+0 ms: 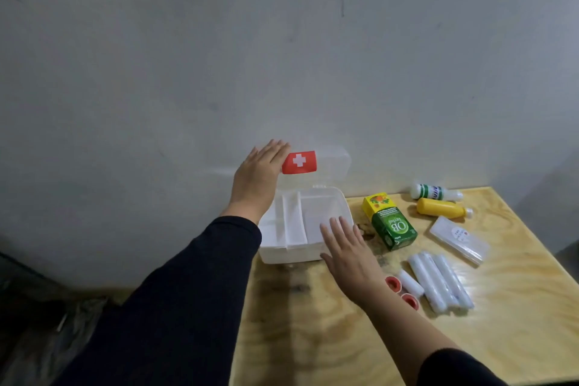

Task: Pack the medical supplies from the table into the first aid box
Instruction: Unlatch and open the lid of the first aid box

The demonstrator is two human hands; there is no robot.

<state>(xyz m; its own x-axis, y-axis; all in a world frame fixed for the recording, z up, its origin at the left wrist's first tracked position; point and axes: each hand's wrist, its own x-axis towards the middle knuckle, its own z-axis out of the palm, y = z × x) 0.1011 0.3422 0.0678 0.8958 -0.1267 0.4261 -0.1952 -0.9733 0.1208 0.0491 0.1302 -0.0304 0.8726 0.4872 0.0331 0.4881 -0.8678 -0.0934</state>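
Observation:
A white first aid box [291, 252] stands open at the table's far left corner, its clear lid [332, 163] upright against the wall with a red handle bearing a white cross [299, 162]. My left hand [258, 177] lies flat against the lid's left part, fingers together. My right hand [347, 251] hovers open over the box's front right corner, holding nothing. To the right lie a green and yellow carton [390, 222], a white bottle [435, 192], a yellow bottle [441, 207], a clear flat pack [459, 240], several white rolls [438, 282] and two red tape rolls [399, 291].
The wooden table [344, 338] stands against a grey wall [219, 56]. Its left edge runs just under the box, with dark floor beyond. The box has a removable white tray with dividers [293, 219] inside.

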